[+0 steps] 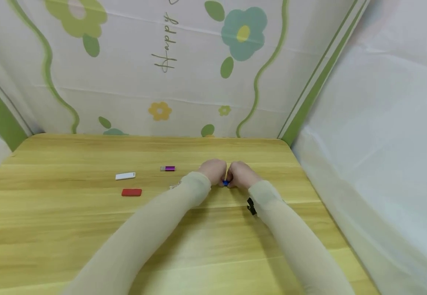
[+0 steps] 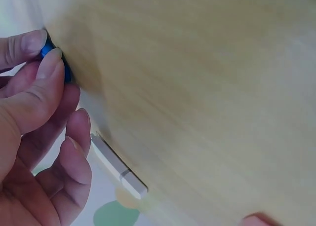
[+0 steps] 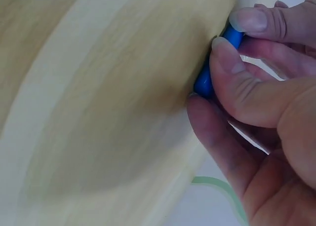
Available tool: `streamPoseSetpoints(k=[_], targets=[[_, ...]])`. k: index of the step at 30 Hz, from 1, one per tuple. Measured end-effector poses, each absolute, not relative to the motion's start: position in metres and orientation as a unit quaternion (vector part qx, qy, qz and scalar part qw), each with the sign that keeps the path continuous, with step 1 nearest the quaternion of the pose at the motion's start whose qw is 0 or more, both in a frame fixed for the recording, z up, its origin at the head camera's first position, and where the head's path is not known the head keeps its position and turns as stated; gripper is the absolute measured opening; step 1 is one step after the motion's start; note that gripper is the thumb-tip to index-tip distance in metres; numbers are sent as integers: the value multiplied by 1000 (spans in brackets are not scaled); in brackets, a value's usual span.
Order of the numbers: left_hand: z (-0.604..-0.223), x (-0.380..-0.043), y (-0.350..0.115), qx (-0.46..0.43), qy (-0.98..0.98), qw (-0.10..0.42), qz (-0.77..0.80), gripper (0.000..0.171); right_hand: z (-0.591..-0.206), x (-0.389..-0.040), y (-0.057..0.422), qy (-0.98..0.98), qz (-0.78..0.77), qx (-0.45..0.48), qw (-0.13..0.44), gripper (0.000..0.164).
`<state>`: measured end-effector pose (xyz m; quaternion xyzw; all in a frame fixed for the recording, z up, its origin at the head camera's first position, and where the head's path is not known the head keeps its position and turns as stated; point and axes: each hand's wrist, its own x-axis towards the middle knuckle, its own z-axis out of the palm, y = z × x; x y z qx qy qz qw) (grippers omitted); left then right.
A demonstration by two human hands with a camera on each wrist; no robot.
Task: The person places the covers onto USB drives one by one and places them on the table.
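Observation:
In the head view both hands meet over the right-centre of the wooden table, close above its surface. Between them is a small, smooth blue stick [image 1: 225, 183], mostly covered by fingers. My left hand [image 1: 213, 171] pinches one end with thumb and fingers, its other fingers curled in the left wrist view. The other end of the blue stick [image 3: 203, 83] is pinched by my right hand [image 3: 276, 102], whose thumb lies along its side. The two thumb tips are close together on it. A silvery piece [image 1: 175, 185] peeks out beside the left cuff, mostly hidden.
Left of the hands lie a purple USB stick [image 1: 168, 168] with a metal plug, a white stick [image 1: 125, 175] and a red stick [image 1: 131, 192]. A notched black object [image 1: 251, 206] shows beside the right cuff. A flowered curtain [image 1: 195, 82] hangs behind the table [image 1: 69, 237].

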<state>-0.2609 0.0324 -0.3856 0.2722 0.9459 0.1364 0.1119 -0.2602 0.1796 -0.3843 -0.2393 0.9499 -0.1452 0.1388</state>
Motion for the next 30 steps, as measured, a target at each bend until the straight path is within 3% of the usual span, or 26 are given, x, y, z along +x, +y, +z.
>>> streamPoseSetpoints(k=[9,30], targets=[[-397,-269,36,251,946,117,169,18,-387,-261,190,945,-175,-236,145,8],[-397,-265,34,273,936,107,196,22,-388,-259,184,945,-173,-246,129,9]])
